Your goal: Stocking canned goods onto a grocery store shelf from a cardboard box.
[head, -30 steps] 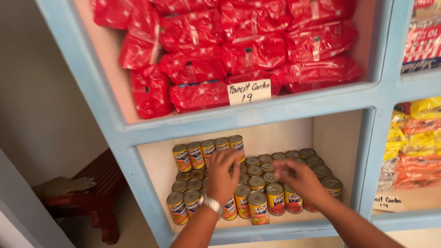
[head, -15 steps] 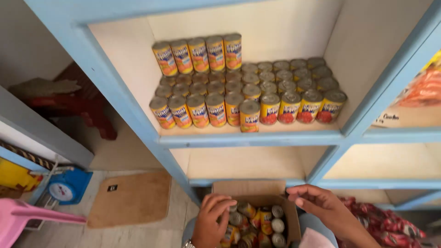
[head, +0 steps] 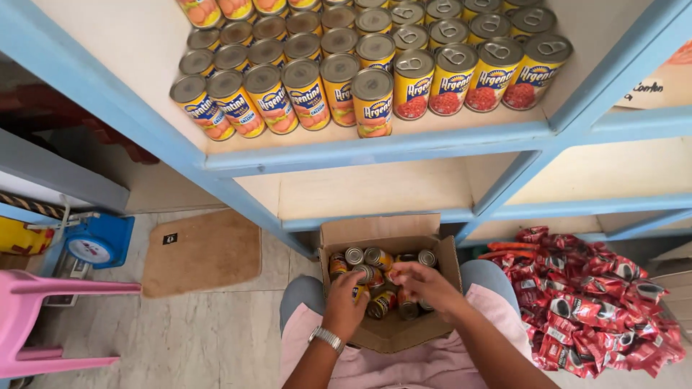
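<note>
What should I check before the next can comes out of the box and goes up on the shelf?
1. Box steady: the cardboard box rests on the lap, flaps open. Ok.
2. Left hand grip: it reaches into the box among the loose cans; fingers hidden. Cannot tell.
3. Right hand grip: it is over the cans, blurred. Cannot tell.
4. Room on the shelf: the shelved cans fill the front row; a bare strip shows at the right end. Cannot tell.
5. Shelved cans upright: ok.
</note>
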